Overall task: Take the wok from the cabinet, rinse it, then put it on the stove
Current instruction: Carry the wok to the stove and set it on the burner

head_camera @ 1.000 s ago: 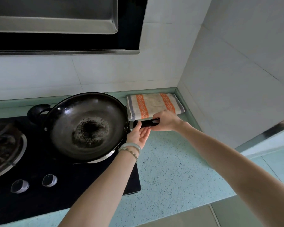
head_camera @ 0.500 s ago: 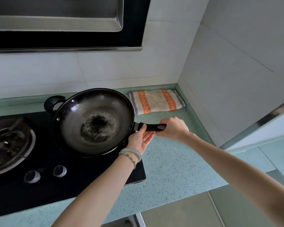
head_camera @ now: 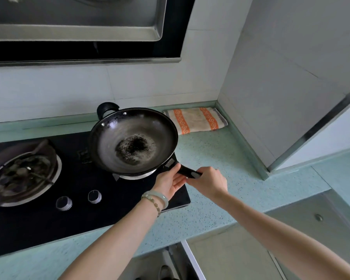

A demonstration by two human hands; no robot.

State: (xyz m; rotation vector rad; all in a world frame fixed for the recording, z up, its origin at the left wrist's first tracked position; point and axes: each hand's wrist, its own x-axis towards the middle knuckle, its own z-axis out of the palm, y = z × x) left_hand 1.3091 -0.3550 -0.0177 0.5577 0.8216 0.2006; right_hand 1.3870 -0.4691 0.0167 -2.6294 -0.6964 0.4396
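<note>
A black wok with a dark scorched patch in its middle rests on the right burner of the black stove. Its long black handle points toward me and to the right. My right hand is closed around the end of that handle. My left hand, with bracelets on the wrist, lies palm up under the handle near the wok's rim, fingers touching it. A small loop handle sticks up at the wok's far side.
The left burner holds a metal ring with dark contents. Two knobs sit at the stove's front. A striped orange towel lies in the counter's back corner. A range hood hangs above. Below the counter edge is a cabinet door.
The view has shifted left and back, so the wok sits further right in frame. The wok has settled onto the burner; both hands stay at its handle.
</note>
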